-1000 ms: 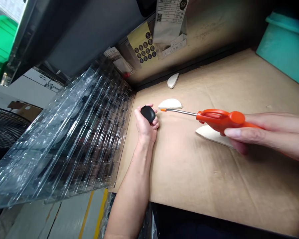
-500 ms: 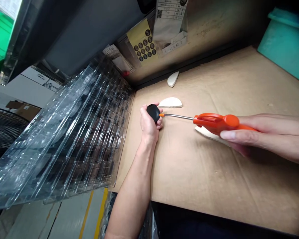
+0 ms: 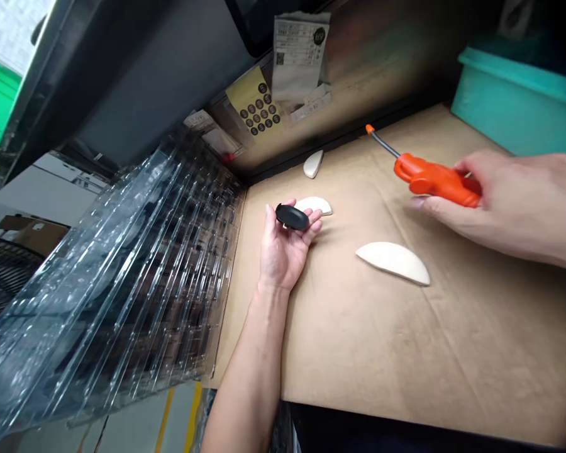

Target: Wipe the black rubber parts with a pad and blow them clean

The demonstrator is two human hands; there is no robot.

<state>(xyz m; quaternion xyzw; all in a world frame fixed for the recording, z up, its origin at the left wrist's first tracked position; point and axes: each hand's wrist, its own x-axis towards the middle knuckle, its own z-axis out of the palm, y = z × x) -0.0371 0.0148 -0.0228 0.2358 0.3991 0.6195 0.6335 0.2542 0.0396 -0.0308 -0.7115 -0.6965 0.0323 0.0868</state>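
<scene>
Palm up, my left hand point(image 3: 283, 259) has a small black oval part point(image 3: 293, 218) between the thumb and the outstretched fingers, its face tilted. My right hand point(image 3: 519, 204) is wrapped around an orange air blow gun point(image 3: 434, 179), held above the board at the right. The gun's thin metal nozzle ends in an orange tip and points up and left, away from the black part. A white half-moon pad point(image 3: 315, 205) lies behind my left fingertips, partly hidden by them. Another white pad point(image 3: 393, 262) lies between my hands, and a smaller white piece point(image 3: 314, 163) sits near the back edge.
Stacked clear plastic trays point(image 3: 170, 264) rise along the left edge of the cardboard surface point(image 3: 358, 352). A teal bin point(image 3: 519, 104) stands at the back right. A yellow sticker sheet point(image 3: 255, 104) and a bagged label point(image 3: 299, 56) hang on the back wall. A fan point(image 3: 7, 270) stands far left.
The blow gun's nozzle has swung away from the black part, upward and to the right. My left fingers have spread, and the black part now lies flatter. The camera view has shifted slightly.
</scene>
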